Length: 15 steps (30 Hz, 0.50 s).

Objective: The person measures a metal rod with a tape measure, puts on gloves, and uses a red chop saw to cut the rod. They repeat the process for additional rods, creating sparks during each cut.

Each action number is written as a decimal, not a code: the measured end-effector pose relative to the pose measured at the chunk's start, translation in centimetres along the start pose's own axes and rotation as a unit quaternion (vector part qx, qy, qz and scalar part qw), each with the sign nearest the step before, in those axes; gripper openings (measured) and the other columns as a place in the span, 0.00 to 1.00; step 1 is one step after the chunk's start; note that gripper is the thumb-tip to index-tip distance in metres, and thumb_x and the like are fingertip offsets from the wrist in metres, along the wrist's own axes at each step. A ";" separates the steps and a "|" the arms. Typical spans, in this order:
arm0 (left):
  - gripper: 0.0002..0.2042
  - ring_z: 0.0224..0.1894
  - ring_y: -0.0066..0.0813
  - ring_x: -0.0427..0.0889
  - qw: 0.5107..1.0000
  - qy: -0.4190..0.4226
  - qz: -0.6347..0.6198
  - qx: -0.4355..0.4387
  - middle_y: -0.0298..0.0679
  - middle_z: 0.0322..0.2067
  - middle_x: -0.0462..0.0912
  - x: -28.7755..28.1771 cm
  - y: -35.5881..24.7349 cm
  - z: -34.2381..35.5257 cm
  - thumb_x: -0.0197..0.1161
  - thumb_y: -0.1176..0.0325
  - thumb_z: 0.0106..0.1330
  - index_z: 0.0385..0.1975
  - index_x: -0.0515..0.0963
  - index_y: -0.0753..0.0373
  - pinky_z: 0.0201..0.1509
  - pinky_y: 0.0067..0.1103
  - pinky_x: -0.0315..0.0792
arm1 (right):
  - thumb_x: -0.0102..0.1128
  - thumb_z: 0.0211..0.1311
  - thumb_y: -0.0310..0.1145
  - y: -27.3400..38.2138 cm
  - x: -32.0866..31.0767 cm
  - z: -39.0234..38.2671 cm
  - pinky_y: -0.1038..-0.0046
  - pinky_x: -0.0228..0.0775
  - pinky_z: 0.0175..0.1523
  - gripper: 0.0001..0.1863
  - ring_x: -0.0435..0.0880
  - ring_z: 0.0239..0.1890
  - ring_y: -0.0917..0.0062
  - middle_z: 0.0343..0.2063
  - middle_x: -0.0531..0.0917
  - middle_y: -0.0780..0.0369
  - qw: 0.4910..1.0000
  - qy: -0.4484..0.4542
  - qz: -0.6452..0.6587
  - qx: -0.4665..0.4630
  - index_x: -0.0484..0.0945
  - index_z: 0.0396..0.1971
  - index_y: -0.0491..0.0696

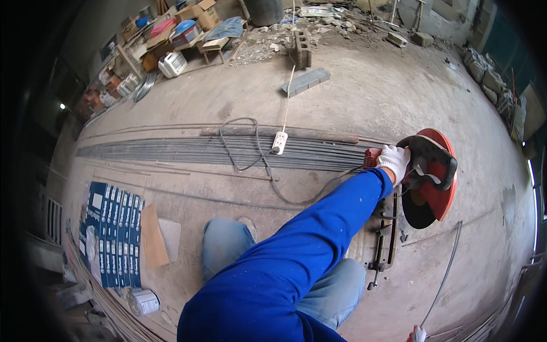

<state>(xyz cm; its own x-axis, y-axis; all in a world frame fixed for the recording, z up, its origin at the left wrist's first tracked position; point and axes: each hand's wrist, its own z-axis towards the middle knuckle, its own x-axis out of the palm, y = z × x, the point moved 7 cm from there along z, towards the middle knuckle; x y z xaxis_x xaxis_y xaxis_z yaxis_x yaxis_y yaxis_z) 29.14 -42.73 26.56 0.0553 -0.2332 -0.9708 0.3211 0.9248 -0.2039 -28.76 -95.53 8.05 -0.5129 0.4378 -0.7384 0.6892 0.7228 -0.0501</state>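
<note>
My left hand, in a white glove at the end of a blue sleeve, reaches across to the right. Its fingers are closed over the upper part of a cut-off saw with a red guard, a black handle and a dark disc. Beneath the saw head, a metal base with a screw vise rests on the concrete floor. At the lower right edge, my gloved right hand shows only in part. It is closed around the near end of a thin grey metal rod, which slants away to the upper right.
A bundle of long metal bars lies across the floor. On it are a white power strip and a looping dark cable. Blue printed cardboard and a can lie left. Beyond are a grey block and rubble.
</note>
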 end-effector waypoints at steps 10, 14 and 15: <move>0.19 0.42 0.56 0.84 0.983 0.178 -0.036 0.013 0.53 0.37 0.85 -1.7 25.6 -17.4 0.53 0.53 0.68 0.39 0.84 0.61 0.49 0.41 0.77 | 0.62 0.57 0.49 -0.4 -28.9 -14.1 0.60 0.74 0.50 0.26 0.84 0.42 0.63 0.41 0.87 0.52 0.961 -0.116 -0.229 0.105 0.83 0.51 0.48; 0.17 0.49 0.49 0.85 0.950 0.223 0.030 -0.215 0.50 0.46 0.86 1.8 43.5 -18.0 0.57 0.55 0.66 0.44 0.86 0.59 0.54 0.38 0.79 | 0.60 0.59 0.43 5.5 -34.4 -16.8 0.60 0.76 0.54 0.21 0.85 0.51 0.56 0.47 0.86 0.50 0.949 -0.183 -0.133 0.219 0.85 0.50 0.53; 0.17 0.51 0.49 0.85 0.947 0.215 0.036 -0.235 0.51 0.48 0.85 2.9 45.9 -17.4 0.57 0.57 0.66 0.44 0.86 0.60 0.55 0.38 0.78 | 0.60 0.59 0.41 6.6 -34.8 -16.5 0.61 0.76 0.54 0.20 0.85 0.51 0.57 0.47 0.86 0.51 0.931 -0.170 -0.256 0.199 0.85 0.50 0.53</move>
<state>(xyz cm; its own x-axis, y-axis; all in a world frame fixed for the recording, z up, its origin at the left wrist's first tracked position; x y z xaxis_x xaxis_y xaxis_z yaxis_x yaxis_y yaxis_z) 27.54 4.27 12.21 -0.3620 -0.1144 -0.9251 -0.1317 0.9888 -0.0707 -14.83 -97.16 44.50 -0.6812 -0.1516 -0.7162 0.5689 0.5062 -0.6482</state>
